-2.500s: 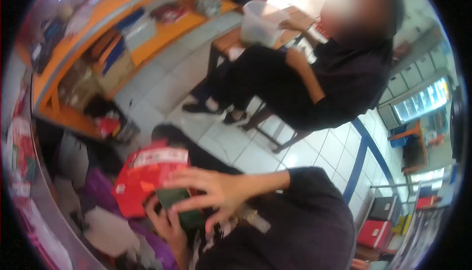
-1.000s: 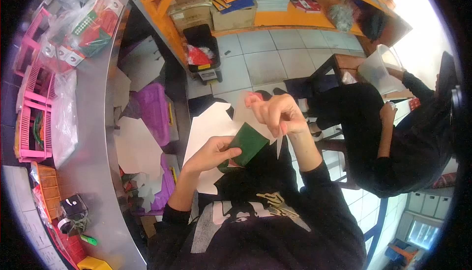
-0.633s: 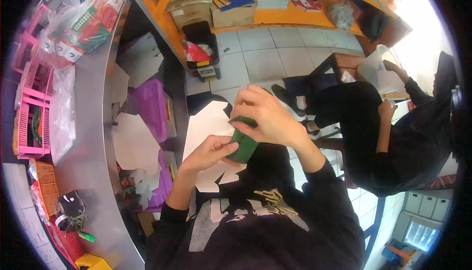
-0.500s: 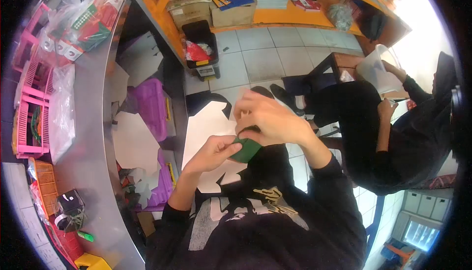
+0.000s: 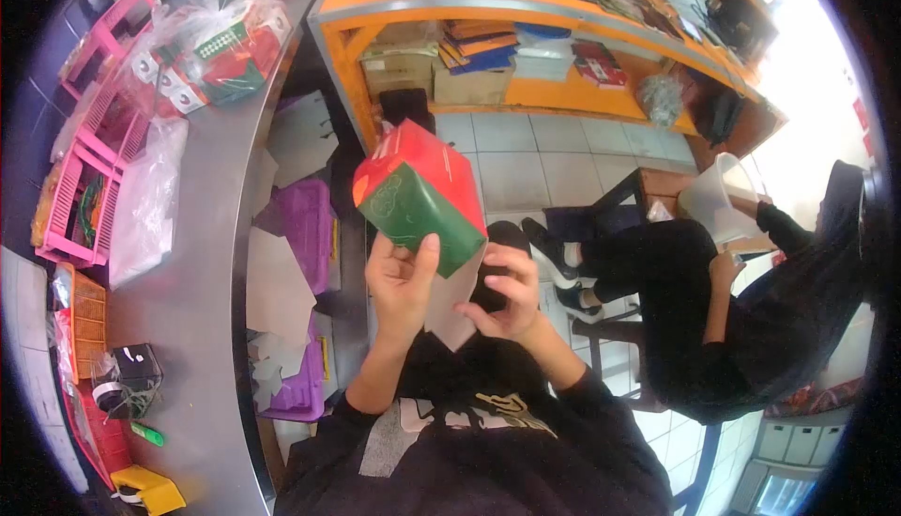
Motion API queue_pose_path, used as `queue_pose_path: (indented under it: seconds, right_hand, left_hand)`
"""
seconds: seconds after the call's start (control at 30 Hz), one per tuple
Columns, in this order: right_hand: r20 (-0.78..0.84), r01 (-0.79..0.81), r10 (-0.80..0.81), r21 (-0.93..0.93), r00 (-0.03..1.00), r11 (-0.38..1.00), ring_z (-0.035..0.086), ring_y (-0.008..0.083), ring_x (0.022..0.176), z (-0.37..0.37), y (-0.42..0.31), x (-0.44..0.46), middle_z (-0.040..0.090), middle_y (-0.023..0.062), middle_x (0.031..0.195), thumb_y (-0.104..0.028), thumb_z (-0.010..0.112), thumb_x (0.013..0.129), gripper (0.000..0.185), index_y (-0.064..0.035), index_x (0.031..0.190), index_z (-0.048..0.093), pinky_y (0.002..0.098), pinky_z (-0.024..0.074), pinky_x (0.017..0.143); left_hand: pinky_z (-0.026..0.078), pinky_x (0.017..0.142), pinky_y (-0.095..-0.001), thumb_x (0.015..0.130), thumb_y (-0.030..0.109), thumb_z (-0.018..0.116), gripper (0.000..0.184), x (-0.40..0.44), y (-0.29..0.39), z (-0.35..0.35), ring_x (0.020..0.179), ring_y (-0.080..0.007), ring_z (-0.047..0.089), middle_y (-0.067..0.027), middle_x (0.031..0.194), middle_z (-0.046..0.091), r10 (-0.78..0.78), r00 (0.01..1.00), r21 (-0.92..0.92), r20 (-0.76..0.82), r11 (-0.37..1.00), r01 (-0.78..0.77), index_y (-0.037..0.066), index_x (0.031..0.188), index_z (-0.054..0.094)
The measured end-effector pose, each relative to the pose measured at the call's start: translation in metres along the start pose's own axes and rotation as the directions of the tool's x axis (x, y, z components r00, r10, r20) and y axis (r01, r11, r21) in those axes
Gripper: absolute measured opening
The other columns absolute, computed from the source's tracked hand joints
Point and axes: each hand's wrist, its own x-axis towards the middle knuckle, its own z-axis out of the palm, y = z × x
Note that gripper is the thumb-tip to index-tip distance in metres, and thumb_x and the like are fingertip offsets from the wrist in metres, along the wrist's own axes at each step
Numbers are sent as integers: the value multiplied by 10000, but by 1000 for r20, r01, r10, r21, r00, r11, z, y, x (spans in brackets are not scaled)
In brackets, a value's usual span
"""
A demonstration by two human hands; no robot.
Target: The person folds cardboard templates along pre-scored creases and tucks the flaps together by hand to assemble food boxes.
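A partly folded cardboard box [image 5: 427,211], red and green outside and whitish inside, is tilted up in front of my chest. My left hand [image 5: 404,281] grips its green side from below, with the thumb on the printed face. At the box's lower right, my right hand [image 5: 511,295] has its thumb and bent fingers around the edge of a pale open flap. The box's far side and some of my fingertips are hidden.
On my left runs a metal counter [image 5: 202,262] with pink baskets [image 5: 84,220] and bagged red-green boxes [image 5: 225,56]. Flat card sheets [image 5: 282,286] lie over purple crates [image 5: 305,234] beneath. A seated person [image 5: 751,300] at right holds a white bucket [image 5: 718,199]. An orange shelf [image 5: 544,98] stands ahead.
The flat pale card has been lifted and turned, so its red and green printed outside now shows in a box shape. Both hands have changed their holds, and the camera view has tilted up.
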Motion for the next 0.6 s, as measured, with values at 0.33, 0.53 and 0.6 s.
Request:
queue_pose_path:
  seconds: [0.33, 0.53, 0.6]
  right_hand:
    - [351, 305, -184, -329, 918, 894, 602, 271, 883, -11, -7, 74, 617, 88, 1048, -116, 811, 579, 454, -2, 999, 684, 342, 539, 709]
    - [362, 229, -119, -278, 924, 933, 608, 269, 869, -14, -16, 84, 613, 97, 1003, -68, 805, 585, 431, -11, 996, 686, 340, 535, 701]
    - [309, 183, -92, -279, 947, 943, 609, 266, 873, -10, -16, 80, 610, 100, 992, -51, 805, 587, 422, -12, 990, 687, 338, 533, 705]
  left_hand:
    - [460, 655, -227, 962, 56, 497, 279, 15, 19, -11, 786, -69, 558, -65, 934, 626, 116, 977, 275, 178, 948, -163, -30, 1226, 472]
    - [410, 598, -260, 964, 48, 456, 224, 22, 20, -11, 659, -114, 492, -101, 853, 600, 139, 934, 446, 328, 849, -283, -20, 1172, 503]
    - [447, 684, -319, 941, 24, 461, 250, 21, 13, -7, 746, -227, 561, -164, 949, 595, 259, 903, 528, 343, 742, -414, -24, 1185, 492]
